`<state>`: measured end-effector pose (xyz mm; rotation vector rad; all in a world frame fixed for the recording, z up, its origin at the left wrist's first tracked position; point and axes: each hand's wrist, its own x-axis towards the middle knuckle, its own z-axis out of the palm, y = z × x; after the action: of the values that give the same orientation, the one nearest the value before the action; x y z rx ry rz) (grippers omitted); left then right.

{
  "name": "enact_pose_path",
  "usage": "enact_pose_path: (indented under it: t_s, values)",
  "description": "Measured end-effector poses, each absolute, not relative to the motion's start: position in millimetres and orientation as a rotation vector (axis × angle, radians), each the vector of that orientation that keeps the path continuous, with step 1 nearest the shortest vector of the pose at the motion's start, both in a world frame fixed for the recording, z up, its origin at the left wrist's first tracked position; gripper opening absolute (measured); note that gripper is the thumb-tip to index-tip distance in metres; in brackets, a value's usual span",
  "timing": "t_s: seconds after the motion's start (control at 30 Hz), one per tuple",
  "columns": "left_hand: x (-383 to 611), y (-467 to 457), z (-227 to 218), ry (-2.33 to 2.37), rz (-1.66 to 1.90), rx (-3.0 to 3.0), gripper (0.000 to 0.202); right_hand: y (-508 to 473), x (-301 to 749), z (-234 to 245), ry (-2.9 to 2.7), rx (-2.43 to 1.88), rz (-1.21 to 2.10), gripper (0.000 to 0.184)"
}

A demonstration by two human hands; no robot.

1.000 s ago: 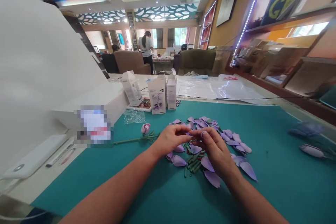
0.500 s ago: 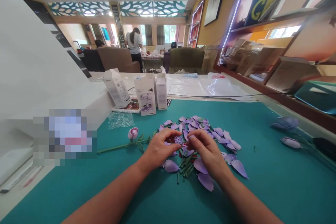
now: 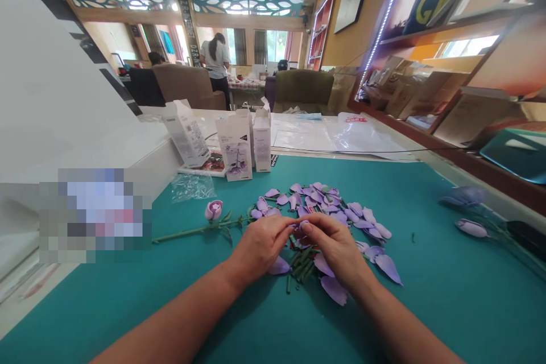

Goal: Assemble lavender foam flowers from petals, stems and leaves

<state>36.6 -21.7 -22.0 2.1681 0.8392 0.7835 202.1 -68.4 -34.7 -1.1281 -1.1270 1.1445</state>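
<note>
My left hand [image 3: 263,245] is closed in a pinch above the pile of petals. The round purple openwork piece seen in it before is now mostly covered by its fingers. Fingertip to fingertip with it, my right hand [image 3: 335,242] pinches a small purple piece [image 3: 304,224] between thumb and forefinger. Under and around both hands lie loose purple petals [image 3: 315,196]. Short green stem pieces [image 3: 302,266] are heaped just below the fingers.
An assembled purple flower [image 3: 214,210] with a green stem lies left of the pile. Behind stand white printed boxes [image 3: 235,151], beside a crumpled clear plastic bag [image 3: 193,187]. At the right rest another purple flower [image 3: 463,196] and a bud [image 3: 471,228].
My left fingers have closed over the openwork piece and turned, bringing both hands' fingertips together. My right hand keeps its pinch. The view has tilted slightly downward.
</note>
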Motion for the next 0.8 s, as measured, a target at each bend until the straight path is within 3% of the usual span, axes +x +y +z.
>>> enact_pose_path:
  t_s: [0.3,0.57,0.8]
  values:
    - [42.4,-18.8,-16.5,0.907,0.732,1.291,0.023,-67.6,204.3,-40.0,-1.064,-1.145,1.01,0.028]
    - [42.9,-21.9,-16.3,0.925,0.752,1.461,0.021,-72.6,203.0,-38.0,-1.514,-1.191,0.568,0.002]
    - [41.7,-24.1,-22.1,0.841,0.753,1.637,0.029,-74.0,201.2,-35.5,-1.593,-1.17,0.431,0.003]
